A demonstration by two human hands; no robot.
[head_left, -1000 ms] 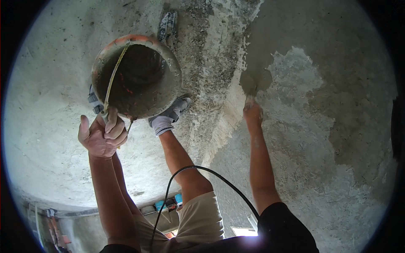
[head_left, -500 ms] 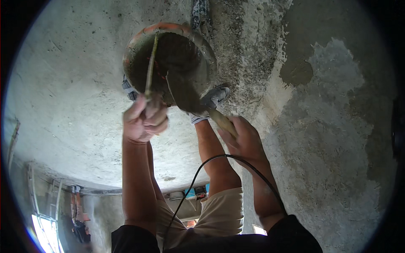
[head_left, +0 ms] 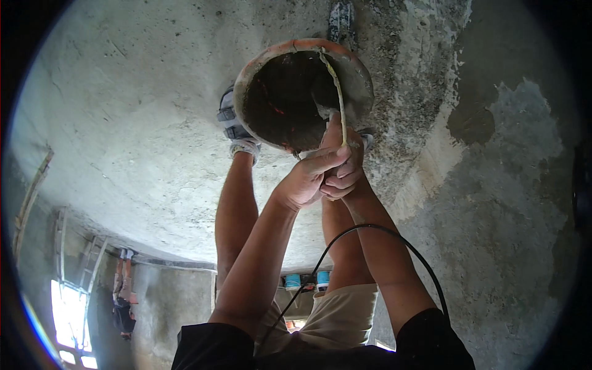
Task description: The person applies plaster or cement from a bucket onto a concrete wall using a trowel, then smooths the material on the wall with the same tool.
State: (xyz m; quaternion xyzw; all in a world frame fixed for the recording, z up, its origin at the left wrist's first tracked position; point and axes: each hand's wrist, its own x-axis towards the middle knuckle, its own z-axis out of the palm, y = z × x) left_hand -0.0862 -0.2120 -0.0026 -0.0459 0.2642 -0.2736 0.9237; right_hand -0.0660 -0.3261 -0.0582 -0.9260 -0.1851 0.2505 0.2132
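Note:
An orange bucket (head_left: 265, 61) caked with grey mortar hangs below me, above my feet. Its thin yellowish handle (head_left: 336, 92) runs up into my left hand (head_left: 305, 179), which is closed around it. My right hand (head_left: 346, 176) presses against the left one, fingers curled on a trowel whose handle is mostly hidden. The grey trowel blade (head_left: 320, 105) dips inside the bucket against the mortar.
My grey shoes (head_left: 233, 123) stand on a rough concrete floor. A darker wet plaster patch (head_left: 499, 185) covers the surface to the right. A black cable (head_left: 376, 231) loops over my right forearm. Blue containers (head_left: 303, 281), a ladder frame (head_left: 80, 259) and another person (head_left: 123, 296) are at the lower left.
My right hand left the plaster patch and brought the trowel to the bucket, joining my left hand. The bucket shifted right in the view.

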